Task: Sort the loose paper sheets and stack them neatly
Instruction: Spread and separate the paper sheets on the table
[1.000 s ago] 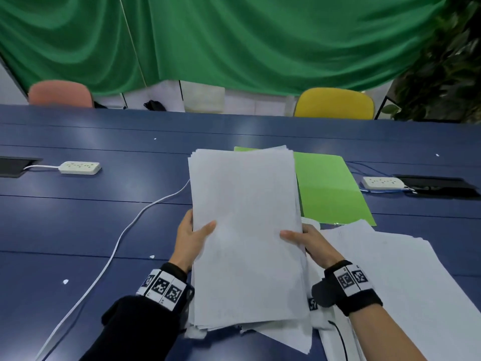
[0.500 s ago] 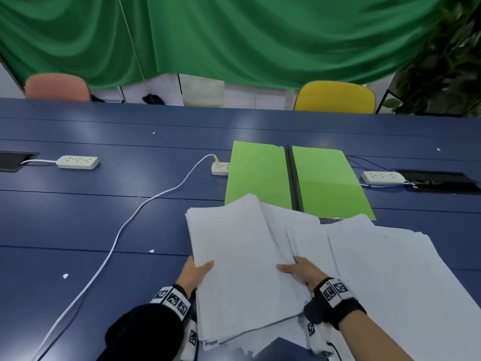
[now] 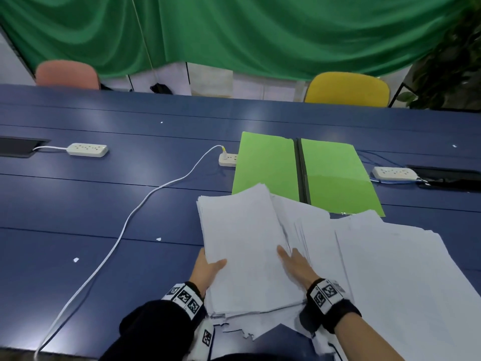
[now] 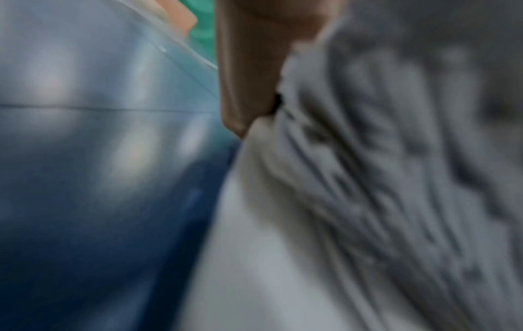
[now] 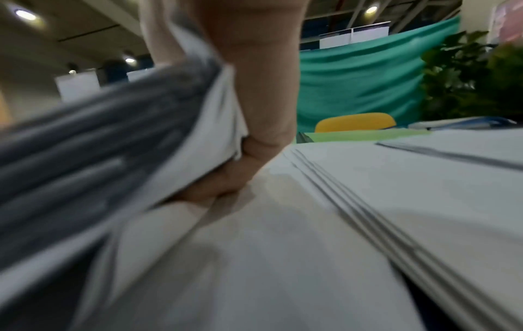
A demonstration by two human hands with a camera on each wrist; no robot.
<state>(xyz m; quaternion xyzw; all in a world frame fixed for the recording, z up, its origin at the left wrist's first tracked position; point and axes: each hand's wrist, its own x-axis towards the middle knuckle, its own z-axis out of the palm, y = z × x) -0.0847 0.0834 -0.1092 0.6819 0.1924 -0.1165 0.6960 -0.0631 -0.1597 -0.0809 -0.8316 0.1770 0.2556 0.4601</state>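
A thick stack of white paper sheets [image 3: 244,246] lies low over the blue table [image 3: 104,209], held at both long edges. My left hand [image 3: 208,267] grips its left edge, thumb on top, fingers hidden beneath. My right hand [image 3: 294,261] grips the right edge; in the right wrist view the fingers [image 5: 226,179] curl under the stack [image 5: 127,138] with the thumb above. More loose white sheets [image 3: 403,277] spread out to the right and under the stack. The left wrist view is blurred, showing the thumb [image 4: 249,78] against paper edges [image 4: 368,179].
An open green folder [image 3: 302,173] lies just beyond the papers. A white cable [image 3: 125,225] runs from a power strip [image 3: 227,159] to the front edge. Other power strips [image 3: 87,149] [image 3: 394,173] sit left and right. A pink chair [image 3: 67,74] and a yellow chair [image 3: 346,89] stand behind.
The stack, held up and tilted toward me a second ago, has come down and toward me, uncovering the green folder. Both hands kept their grip on its edges.
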